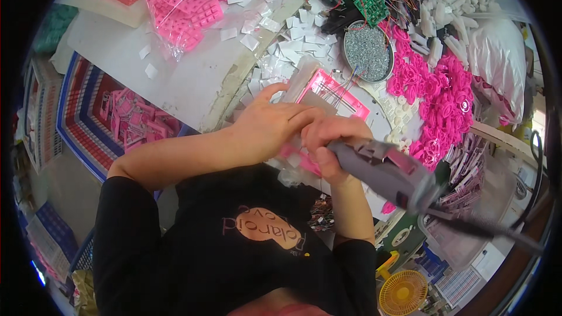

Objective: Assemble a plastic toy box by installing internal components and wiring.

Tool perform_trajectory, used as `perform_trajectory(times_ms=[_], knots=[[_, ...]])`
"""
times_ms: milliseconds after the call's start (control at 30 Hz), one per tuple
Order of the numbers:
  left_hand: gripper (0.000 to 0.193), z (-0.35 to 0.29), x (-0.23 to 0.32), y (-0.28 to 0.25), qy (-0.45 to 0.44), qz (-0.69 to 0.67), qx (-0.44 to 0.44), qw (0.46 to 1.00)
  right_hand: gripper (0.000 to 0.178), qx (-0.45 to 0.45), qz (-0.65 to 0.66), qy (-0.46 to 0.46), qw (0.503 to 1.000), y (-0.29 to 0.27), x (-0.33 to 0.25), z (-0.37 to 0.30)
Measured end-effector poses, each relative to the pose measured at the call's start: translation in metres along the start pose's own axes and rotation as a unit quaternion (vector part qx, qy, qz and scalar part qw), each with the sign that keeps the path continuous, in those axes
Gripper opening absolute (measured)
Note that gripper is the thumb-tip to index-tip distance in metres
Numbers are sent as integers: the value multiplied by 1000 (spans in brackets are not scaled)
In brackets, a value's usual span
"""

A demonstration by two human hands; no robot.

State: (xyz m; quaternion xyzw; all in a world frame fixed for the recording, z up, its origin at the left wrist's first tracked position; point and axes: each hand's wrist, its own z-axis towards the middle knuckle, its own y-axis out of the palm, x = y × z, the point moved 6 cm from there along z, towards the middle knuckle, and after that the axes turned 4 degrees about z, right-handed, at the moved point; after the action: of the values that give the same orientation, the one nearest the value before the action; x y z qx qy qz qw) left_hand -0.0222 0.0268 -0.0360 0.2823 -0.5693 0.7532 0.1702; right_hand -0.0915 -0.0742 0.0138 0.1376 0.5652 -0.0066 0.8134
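A grey corded electric screwdriver (pixel 380 172) lies in my right hand (pixel 335 136), its back end and cable pointing to the lower right. The tip of the tool is hidden behind my fingers. My left hand (pixel 266 122) grips a pink plastic casing (pixel 357 105) at its near side, thumb stretched away from the curled fingers. Those fingertips meet my right hand, which partly covers them. Thin dark wires and a greyish flat piece (pixel 319 103) show on the casing, with a clear plastic edge beside it. More pink plastic (pixel 307 164) shows under my wrists.
Beyond my hands stand a round bowl of small metal screws (pixel 367 52), green circuit boards (pixel 372 6) and scattered white cards (pixel 298 44). Magenta plastic parts (pixel 439 99) heap at right; bagged pink parts (pixel 193 0) lie far left. A striped crate (pixel 88 96) and yellow fan (pixel 404 292) flank me.
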Motion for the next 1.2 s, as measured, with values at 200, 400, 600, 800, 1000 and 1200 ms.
perform_trajectory(times_ms=[200, 400, 600, 800, 1000, 1200], knots=[[35, 24, 12, -14, 43, 51, -79, 995, 44, 61, 110, -107, 986, -51, -60, 9], [12, 178, -18, -3, 57, 107, 8, 993, 43, 129, 39, -123, 983, -89, -92, 9], [13, 228, -33, 37, 102, 308, -66, 944, 42, 156, 20, -117, 981, -97, -85, -21], [12, 237, -40, 40, 98, 309, -11, 946, 38, 128, 9, -107, 986, -85, -72, -13], [12, 234, -37, 22, 94, 274, 92, 953, 36, 115, 43, -95, 988, -74, -69, -5], [15, 217, -37, -11, 91, 190, 74, 975, 34, 123, 36, -94, 987, -71, -69, -3]])
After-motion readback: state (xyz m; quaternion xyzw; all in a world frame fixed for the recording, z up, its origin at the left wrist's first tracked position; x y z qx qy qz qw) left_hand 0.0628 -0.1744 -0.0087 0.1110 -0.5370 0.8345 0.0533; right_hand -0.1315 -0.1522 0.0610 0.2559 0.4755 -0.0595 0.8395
